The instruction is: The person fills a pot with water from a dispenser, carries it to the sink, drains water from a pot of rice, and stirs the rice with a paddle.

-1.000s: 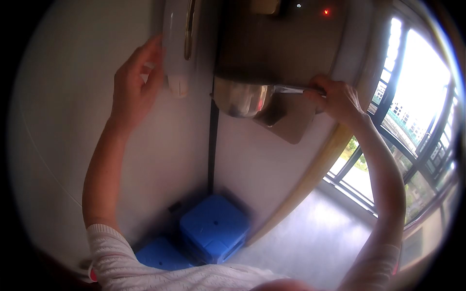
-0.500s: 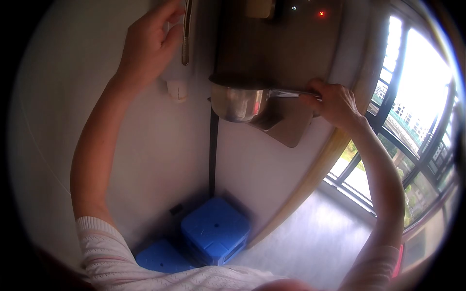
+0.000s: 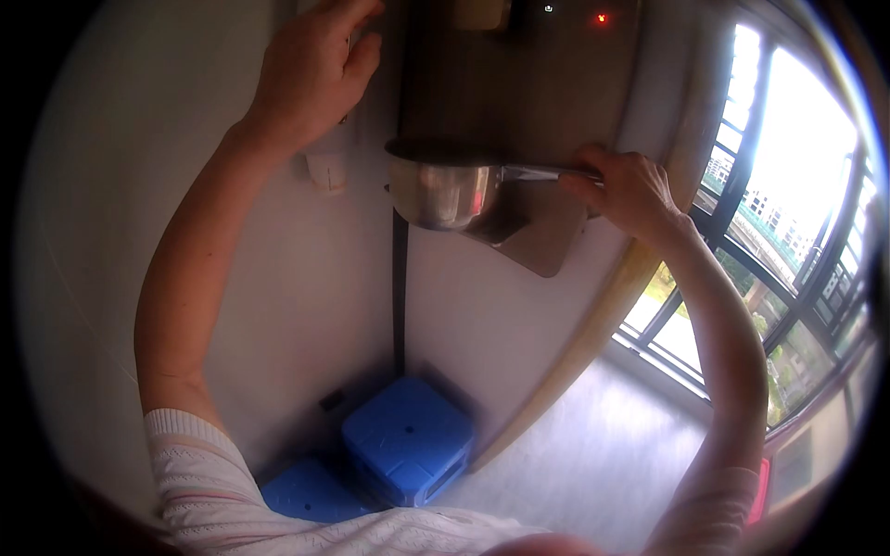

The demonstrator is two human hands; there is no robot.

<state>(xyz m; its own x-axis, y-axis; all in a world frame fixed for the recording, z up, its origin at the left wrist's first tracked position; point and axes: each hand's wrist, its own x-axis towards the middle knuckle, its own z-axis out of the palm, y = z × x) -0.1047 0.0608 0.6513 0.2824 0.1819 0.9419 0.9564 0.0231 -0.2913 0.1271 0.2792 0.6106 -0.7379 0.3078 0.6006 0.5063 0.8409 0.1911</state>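
1. White symbol [image 3: 549, 8] and red light [image 3: 602, 18] on the dark panel [image 3: 528, 88]: too small to read.
2. Pot [image 3: 445, 196]: shiny silver, reddish reflection, upright before the panel.
3. Right hand [image 3: 630, 190]: fingers pinching its handle [image 3: 533, 173].
4. Left hand [image 3: 311, 79]: raised, thumb spread from forefinger.

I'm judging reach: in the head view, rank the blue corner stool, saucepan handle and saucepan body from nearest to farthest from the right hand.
1. Saucepan handle: gripped by the right hand.
2. Saucepan body: left of the handle.
3. Blue corner stool: far below.
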